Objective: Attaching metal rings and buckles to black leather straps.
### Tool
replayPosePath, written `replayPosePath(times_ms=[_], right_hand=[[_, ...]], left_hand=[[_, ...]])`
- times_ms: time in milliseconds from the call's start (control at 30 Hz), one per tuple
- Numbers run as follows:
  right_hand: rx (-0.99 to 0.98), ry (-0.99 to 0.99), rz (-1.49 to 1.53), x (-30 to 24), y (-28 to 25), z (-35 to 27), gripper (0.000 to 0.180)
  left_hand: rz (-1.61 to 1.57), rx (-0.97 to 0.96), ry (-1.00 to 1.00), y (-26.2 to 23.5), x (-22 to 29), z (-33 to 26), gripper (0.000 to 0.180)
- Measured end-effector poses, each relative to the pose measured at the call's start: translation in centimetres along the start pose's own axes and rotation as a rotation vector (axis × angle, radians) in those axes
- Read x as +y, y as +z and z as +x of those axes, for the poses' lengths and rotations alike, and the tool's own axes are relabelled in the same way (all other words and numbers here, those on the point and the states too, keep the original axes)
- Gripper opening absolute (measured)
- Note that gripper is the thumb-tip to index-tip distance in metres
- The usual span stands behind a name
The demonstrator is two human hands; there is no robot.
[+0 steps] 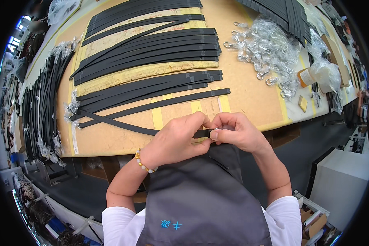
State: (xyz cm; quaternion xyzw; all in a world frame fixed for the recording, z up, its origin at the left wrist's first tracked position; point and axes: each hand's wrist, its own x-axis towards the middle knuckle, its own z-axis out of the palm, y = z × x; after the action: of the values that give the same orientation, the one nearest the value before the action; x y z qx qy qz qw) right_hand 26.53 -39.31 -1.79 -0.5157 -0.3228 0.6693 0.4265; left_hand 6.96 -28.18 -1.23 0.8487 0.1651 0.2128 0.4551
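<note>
Black strap (123, 124) on the go right now, one end pinched up at the front edge of the bench (254, 106), just above the apron (201, 197), the rest trailing left across another strap toward some wrapped clips. Left hand (178, 137) has its thumb and fingers closed around the strap near that end; right hand (240, 133) pinches the very tip, with a small shiny metal bit (216, 130) peeking out by the thumb. Can't tell if that bit is fastened, the fingers hide too much. As for progress, I'd call it partway: the bundle (49, 94) at the left edge shows wrapped metal at both top and bottom, so those look finished to me. Flat rows (151, 47) on the bench have plain right ends, so I'd guess they're left to do, plus a dark stack (281, 16) up at the far right and a big heap of wrapped clips (262, 45). Couldn't give you a count, too much overlap. Roomwise, the best stretch is right of the strap ends, between them and the heap. Left is tighter: strap lies over strap there, and the bundle hangs past the edge, so I reckon a sideways tug could snag. Jar (305, 77) and yellow block (302, 103) sit near the right edge, well apart from both hands.
</note>
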Motion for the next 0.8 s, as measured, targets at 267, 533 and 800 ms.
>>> replayPosePath(times_ms=[267,533,800], right_hand=[[-0.08,0.071,0.051,-0.08,-0.82,0.19,0.023],[-0.092,0.049,0.067,0.35,-0.79,0.38,0.023],[-0.039,0.049,0.051,0.41,-0.37,0.28,0.022]], left_hand=[[-0.094,-0.073,-0.067,-0.49,-0.36,0.15,0.025],[-0.142,-0.04,-0.04,-0.17,-0.95,0.0,0.022],[-0.107,-0.021,-0.024,0.14,-0.98,-0.13,0.022]])
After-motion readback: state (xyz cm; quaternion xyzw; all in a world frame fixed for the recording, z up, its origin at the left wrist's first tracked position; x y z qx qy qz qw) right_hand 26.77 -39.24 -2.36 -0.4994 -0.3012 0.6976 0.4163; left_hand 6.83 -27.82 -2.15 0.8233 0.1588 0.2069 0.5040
